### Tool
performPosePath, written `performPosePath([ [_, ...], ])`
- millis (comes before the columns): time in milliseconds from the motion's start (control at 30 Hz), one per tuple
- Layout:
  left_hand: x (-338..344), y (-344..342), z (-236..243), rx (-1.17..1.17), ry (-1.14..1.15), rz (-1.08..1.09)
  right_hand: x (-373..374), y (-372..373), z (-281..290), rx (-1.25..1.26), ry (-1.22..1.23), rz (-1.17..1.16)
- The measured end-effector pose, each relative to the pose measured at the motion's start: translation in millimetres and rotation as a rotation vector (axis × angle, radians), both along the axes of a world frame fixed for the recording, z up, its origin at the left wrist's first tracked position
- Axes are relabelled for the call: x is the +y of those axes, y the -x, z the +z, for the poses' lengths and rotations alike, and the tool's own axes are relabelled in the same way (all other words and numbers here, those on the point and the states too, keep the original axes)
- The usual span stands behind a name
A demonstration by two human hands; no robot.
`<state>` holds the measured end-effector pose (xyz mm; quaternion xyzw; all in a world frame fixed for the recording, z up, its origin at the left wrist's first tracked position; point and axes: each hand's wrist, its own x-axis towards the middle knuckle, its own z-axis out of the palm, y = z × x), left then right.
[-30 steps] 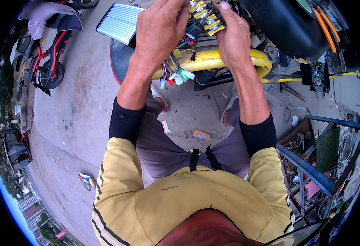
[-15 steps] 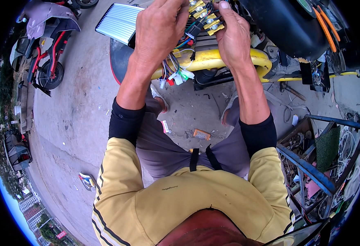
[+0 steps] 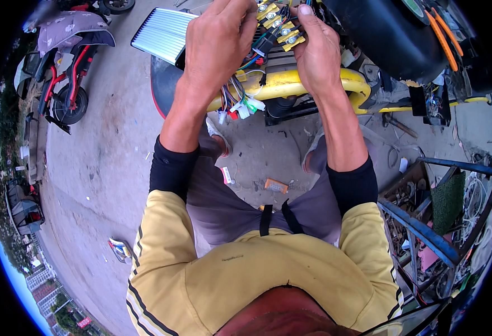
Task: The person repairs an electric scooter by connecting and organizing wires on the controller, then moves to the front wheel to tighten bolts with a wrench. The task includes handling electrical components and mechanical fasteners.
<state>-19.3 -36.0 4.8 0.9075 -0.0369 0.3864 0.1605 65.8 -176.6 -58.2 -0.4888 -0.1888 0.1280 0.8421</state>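
Both my hands are at the top edge, over a yellow tubular vehicle frame (image 3: pixel 279 83). Between them sits a row of yellow wire terminals with bolts (image 3: pixel 280 29), with dark wires running into it. My right hand (image 3: pixel 320 56) holds this terminal row from the right, thumb up beside it and fingers mostly hidden behind. My left hand (image 3: pixel 218 47) is closed at the left end of the row; its fingertips and whatever they pinch are out of sight. A silver finned controller box (image 3: pixel 162 36) lies left of it. Wires with white, red and green connectors (image 3: pixel 242 106) hang over the frame.
A black curved seat or fender (image 3: pixel 391 39) stands at the upper right. A hammer (image 3: pixel 400 124) lies on the ground below it. At lower right is a blue metal rack (image 3: pixel 425 235) of scrap. An orange block (image 3: pixel 276 185) lies between my feet; a red scooter (image 3: pixel 69 78) stands far left.
My hands stay almost in place at the terminal row, with only a slight shift. The whole view has moved a little; nothing was let go or newly taken.
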Motion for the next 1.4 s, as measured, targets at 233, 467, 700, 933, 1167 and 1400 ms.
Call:
performPosePath([
  [233,8,-1,-13,0.0,0.087,0.028,3,1,0,0.089,0.01,-0.005],
  [467,5,1,-8,-0.013,0.109,0.003,4,1,-1,0.11,-0.081,0.052],
  [700,6,-2,-11,-0.052,0.054,-0.031,-2,7,9,0.09,0.032,0.044],
  [933,5,-2,-11,-0.055,0.062,-0.03,2,1,0,0.045,-0.05,0.055],
  [1167,9,15,5,-0.172,0.295,0.045,6,-8,-16,0.007,-0.007,-0.024],
  [1400,21,68,5,-0.215,0.75,-0.08,1,-6,-10,0.023,-0.04,0.04],
])
